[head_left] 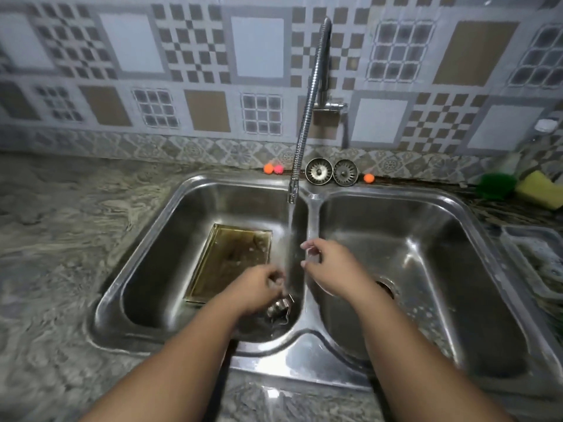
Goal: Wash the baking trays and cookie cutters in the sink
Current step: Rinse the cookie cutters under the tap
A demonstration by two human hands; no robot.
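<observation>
Seemingly rinsing: left hand (259,287) curls under the stream (289,239), contents unclear; right hand (326,266) hangs loose, empty. Tray (231,260) and cutters (278,309) lie in the left basin (164,239); scrubbing them likely follows.

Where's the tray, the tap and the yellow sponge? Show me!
Tray (228,263), head view: its brownish floor, in the left basin.
Tap (305,117), head view: middle of its bendy hose.
Yellow sponge (540,188), head view: its top face.
</observation>
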